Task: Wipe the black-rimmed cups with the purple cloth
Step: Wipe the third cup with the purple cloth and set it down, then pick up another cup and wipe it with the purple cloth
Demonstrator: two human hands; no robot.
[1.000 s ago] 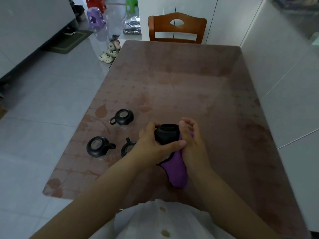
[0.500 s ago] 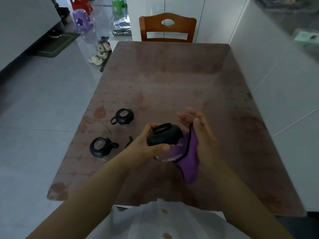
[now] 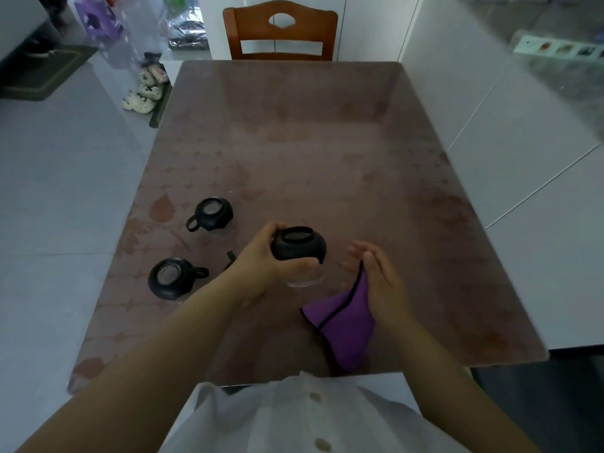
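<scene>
2 cups (image 3: 211, 213) (image 3: 170, 278) sit near the table's (image 3: 327, 152) left edge, well apart from each other, and a small black part of a third thing (image 3: 230, 257) shows just behind the left wrist; the far half and right side of the table lie open. The left hand (image 3: 266, 259) reaches in from the lower left, fingers clenched around a black-rimmed cup (image 3: 298, 247) held above the table, its glass part lowest. Just to its right, apart from the cup, the right hand (image 3: 376, 278) holds the purple cloth (image 3: 346, 325) against its palm, fingers loosely spread and pointing away, the cloth hanging down toward the near edge.
</scene>
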